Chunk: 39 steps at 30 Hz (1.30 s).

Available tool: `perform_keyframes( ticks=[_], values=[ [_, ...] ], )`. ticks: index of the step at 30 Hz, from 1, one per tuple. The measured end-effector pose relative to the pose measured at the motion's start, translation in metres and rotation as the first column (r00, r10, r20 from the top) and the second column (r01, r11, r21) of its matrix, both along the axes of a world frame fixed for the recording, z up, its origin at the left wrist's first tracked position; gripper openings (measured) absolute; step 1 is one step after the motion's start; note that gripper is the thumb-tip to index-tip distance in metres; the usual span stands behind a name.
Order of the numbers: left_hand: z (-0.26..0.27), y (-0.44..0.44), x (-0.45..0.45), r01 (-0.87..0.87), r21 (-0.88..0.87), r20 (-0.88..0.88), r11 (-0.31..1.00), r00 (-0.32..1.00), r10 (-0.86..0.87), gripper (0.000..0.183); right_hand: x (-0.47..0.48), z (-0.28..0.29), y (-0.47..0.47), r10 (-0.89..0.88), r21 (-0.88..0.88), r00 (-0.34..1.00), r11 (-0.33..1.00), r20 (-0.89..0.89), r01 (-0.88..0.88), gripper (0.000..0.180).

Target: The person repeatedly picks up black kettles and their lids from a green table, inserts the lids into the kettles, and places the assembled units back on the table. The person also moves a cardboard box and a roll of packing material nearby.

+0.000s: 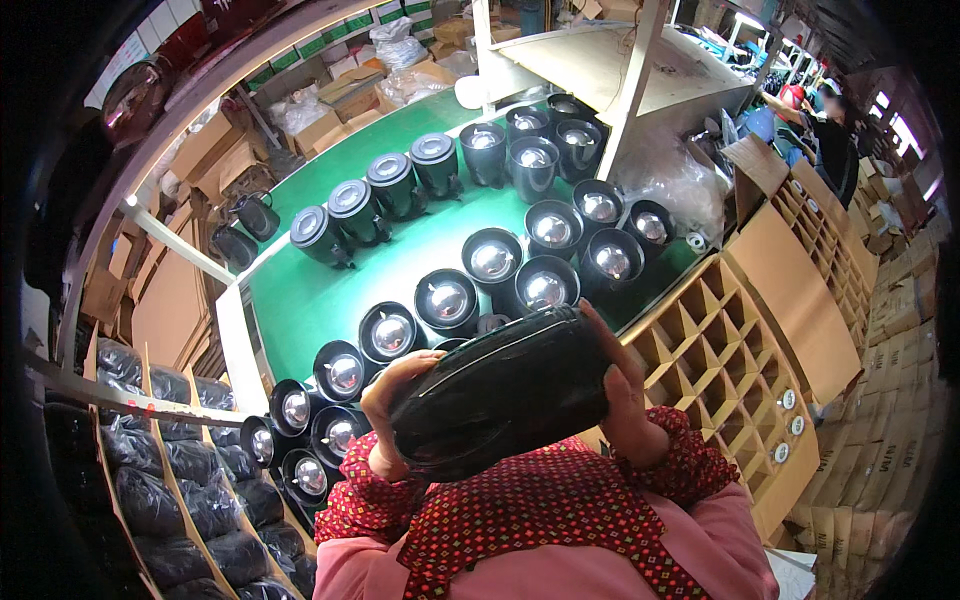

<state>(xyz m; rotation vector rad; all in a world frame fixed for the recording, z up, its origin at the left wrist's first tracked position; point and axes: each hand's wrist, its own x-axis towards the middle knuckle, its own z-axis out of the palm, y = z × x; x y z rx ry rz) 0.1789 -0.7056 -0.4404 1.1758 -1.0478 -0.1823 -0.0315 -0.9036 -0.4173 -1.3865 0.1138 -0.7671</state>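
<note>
Close before my chest I hold a glossy black jug body point(502, 397), tilted on its side. My left hand point(384, 409) grips its left end, and my right hand point(626, 409) grips the right end with the thumb on the near side. Beyond it, rows of open black jug bodies point(448, 298) stand on the green table point(337, 289), each showing a silvery domed glass liner inside. Farther back, several black jugs with round covers on top point(350, 199) stand in a line, their handles facing right.
To my right is a carton with cardboard dividers point(712, 337), and small round white parts point(786, 399) lie on its flap. At left, a divided carton point(161, 465) holds black items in clear plastic. White posts point(634, 90) frame the table. A person point(832, 142) is at the far right.
</note>
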Motion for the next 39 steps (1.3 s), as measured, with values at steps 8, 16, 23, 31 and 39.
perform_keyframes(
  ticks=[8, 16, 23, 31, 39],
  values=[
    [0.001, 0.016, -0.031, -0.010, 0.276, -0.268, 0.961, 0.959, 0.087, 0.028, -0.017, -0.001, 0.014, 0.031, 0.254, 0.994, 0.967, -0.105, -0.003, 0.060],
    [-0.020, 0.028, -0.036, -0.028, 0.460, -0.220, 0.887, 0.965, 0.145, 0.029, -0.035, -0.023, 0.014, -0.163, -0.014, 0.962, 0.986, -0.221, 0.164, 0.069],
    [-0.084, 0.046, -0.019, 0.399, -0.054, -0.771, 0.915, 0.565, -0.292, 0.040, -0.050, -0.019, -0.001, -0.113, 0.006, 0.989, 0.993, -0.100, 0.114, 0.076],
    [-0.099, 0.021, -0.029, 0.420, -0.102, -0.849, 0.902, 0.436, -0.299, 0.040, -0.034, -0.015, 0.009, -0.113, -0.225, 0.986, 0.971, -0.119, 0.084, 0.077],
    [-0.096, 0.002, -0.034, 0.413, -0.118, -0.861, 0.903, 0.411, -0.300, 0.041, -0.028, -0.003, 0.006, -0.124, -0.366, 0.984, 0.928, -0.128, 0.070, 0.080]
  ],
)
